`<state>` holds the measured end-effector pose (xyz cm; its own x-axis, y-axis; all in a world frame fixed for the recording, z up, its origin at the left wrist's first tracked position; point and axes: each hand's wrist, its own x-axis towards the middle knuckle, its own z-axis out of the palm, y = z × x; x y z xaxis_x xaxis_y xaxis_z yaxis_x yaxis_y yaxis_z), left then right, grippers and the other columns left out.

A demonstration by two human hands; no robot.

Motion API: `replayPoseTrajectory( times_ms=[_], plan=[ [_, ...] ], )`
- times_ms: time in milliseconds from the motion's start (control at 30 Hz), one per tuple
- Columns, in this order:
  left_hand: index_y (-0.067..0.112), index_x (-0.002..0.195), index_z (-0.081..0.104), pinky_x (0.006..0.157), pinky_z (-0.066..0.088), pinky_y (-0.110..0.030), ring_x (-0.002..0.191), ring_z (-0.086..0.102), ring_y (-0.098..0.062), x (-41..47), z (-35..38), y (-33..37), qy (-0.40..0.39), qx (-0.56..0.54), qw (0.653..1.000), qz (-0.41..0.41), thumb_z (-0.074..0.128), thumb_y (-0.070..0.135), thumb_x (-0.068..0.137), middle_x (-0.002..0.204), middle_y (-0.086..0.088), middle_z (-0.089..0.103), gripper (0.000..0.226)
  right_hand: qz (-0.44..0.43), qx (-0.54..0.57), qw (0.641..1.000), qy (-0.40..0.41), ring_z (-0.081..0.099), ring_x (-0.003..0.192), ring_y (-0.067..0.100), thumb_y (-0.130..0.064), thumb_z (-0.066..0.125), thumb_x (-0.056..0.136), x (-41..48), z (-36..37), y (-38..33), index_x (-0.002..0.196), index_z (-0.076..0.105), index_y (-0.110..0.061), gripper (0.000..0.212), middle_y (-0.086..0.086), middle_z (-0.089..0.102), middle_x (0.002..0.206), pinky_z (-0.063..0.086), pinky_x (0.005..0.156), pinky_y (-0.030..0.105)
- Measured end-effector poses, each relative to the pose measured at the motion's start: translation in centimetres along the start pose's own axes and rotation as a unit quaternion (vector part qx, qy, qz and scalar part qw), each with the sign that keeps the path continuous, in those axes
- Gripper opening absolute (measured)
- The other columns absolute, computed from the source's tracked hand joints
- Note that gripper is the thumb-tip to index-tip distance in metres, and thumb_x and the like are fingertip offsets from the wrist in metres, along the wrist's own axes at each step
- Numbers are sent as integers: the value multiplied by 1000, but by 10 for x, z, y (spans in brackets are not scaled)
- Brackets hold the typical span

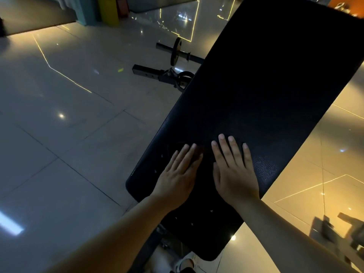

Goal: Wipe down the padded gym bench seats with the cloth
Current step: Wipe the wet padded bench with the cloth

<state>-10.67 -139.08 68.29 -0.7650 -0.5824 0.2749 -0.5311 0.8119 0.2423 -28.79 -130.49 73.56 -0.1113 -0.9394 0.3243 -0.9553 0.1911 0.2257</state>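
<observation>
A long black padded bench pad (266, 79) runs from the lower middle up to the top right. My left hand (177, 174) lies flat on its near end, fingers straight and together. My right hand (234, 170) lies flat beside it, fingers straight and pointing up the pad. Something dark seems to lie under my hands, perhaps a dark cloth (204, 154), but it blends with the pad and I cannot tell. A second, smaller pad section (204, 229) sits below my wrists.
Glossy grey floor tiles (69, 125) surround the bench. A black bar with a weight plate (177, 52) and a black metal frame piece (157, 74) lie on the floor left of the bench. A shoe (187, 263) shows at the bottom. Reflected equipment (338, 229) appears lower right.
</observation>
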Motion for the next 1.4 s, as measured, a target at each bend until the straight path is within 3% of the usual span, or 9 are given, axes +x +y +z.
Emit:
replayPoseTrajectory(
  times_ms=[100,233,500,700,867,1000,1200,1267,1400],
  plan=[
    [17,159,14,123,-4,-38,153,-15,-21,-31,9,-24,22,-25,995,-92,25,35,104,166,-2,-16,59,3,6,1000,7,7,156,25,-32,34,105,-1,1,-1,160,24,-13,59,7,14,169,13,124,54],
    [23,157,-8,124,-8,-41,144,-36,-11,-6,-5,-31,17,-138,951,-277,22,33,106,158,5,-37,60,1,10,1000,13,8,156,25,-32,35,105,1,2,0,159,25,-13,59,7,16,168,13,124,54],
    [22,159,3,125,-4,-43,151,-21,-21,-13,-4,-21,24,-54,996,-66,22,36,106,165,-2,-19,58,-4,10,1000,16,9,156,25,-32,36,104,-2,1,-1,159,26,-12,59,7,16,168,14,124,54],
    [14,159,-5,122,-14,-43,144,-37,-18,0,1,-24,24,-163,925,-341,28,30,104,159,-5,-34,65,-1,16,1000,12,7,156,24,-33,37,104,-1,2,-1,160,24,-13,60,7,14,168,16,124,54],
    [26,157,-14,122,-14,-44,144,-37,-17,25,-17,6,17,-137,970,-198,28,29,103,159,0,-35,68,-3,16,1000,8,7,156,24,-33,38,104,-1,3,-1,159,25,-12,60,7,14,168,16,124,53],
    [22,159,2,124,2,-49,153,-15,-27,-15,4,8,11,-49,998,-43,28,36,105,166,-5,-16,62,-5,19,1000,4,5,156,23,-33,35,105,-3,2,0,160,23,-13,59,7,12,169,15,125,51],
    [23,158,-13,122,-13,-43,141,-41,-16,24,-11,3,17,-156,937,-312,26,33,105,157,1,-39,66,-31,24,999,-7,8,156,19,-37,31,107,-2,-4,12,159,26,-13,57,3,15,168,21,122,51],
    [24,156,-16,121,-16,-43,140,-43,-15,36,-17,18,21,-158,943,-291,24,32,105,155,3,-42,66,-9,9,1000,0,9,156,19,-40,34,106,-7,-8,19,159,27,-14,59,2,17,168,20,122,53],
    [26,158,-11,123,-13,-44,147,-32,-21,14,-9,46,-11,-97,991,-87,17,36,103,161,0,-32,62,40,13,999,15,9,156,21,-41,38,105,-21,-7,23,159,25,-12,63,3,15,168,19,123,54]
  ],
)
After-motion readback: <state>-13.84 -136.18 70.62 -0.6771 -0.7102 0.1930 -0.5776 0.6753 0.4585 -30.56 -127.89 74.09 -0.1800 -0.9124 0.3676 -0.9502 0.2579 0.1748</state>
